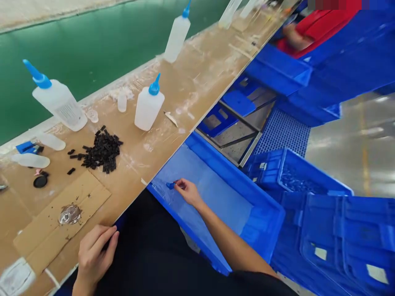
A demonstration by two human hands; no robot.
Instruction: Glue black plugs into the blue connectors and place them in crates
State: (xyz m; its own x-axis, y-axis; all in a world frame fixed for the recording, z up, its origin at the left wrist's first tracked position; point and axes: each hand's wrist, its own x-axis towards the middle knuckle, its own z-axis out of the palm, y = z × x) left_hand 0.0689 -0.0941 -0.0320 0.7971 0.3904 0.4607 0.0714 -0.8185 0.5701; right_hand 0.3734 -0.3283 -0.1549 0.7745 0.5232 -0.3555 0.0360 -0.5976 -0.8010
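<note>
My right hand [187, 191] pinches a small blue plastic piece [170, 186] between thumb and fingers, over the near end of a large blue bin [265, 230]. Beside the workbench's front edge, my left hand [96, 253] is closed, thumb and forefinger drawn together; whatever they may hold is too small or hidden to make out. Just past it lies a cardboard strip [40, 242] carrying a glossy dark smear [70, 214]. A heap of small black pieces [105, 150] is farther back on the bench, with a few loose ones around it.
White squeeze bottles with blue nozzles stand on the brown bench, one near the heap [149, 109], others behind [64, 105] [177, 39]. A round black cap [40, 181] lies left. Stacked blue crates [324, 234] fill the right. A co-worker's red sleeve [324, 31] shows at the far right.
</note>
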